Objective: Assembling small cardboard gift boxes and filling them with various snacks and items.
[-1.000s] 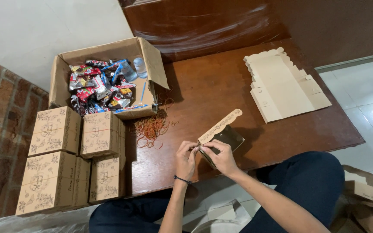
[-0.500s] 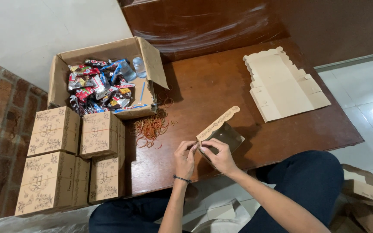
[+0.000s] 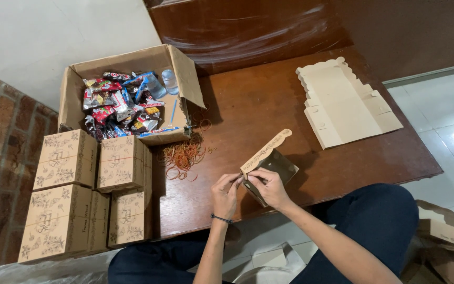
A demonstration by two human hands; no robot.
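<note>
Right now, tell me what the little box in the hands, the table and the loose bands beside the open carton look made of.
Little box: thin tan card, matt, with crisp folds and a printed lid flap, pinched by the left hand and right hand. Table: dark reddish-brown wood or veneer; its glossy finish shows light streaks. Bands: probably rubber, thin orange-red loops lying limp in a tangle.

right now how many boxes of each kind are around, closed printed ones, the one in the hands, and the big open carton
Closed printed boxes: 4
Half-folded box held by left hand and right hand: 1
Open carton of snacks: 1
Total: 6
</note>
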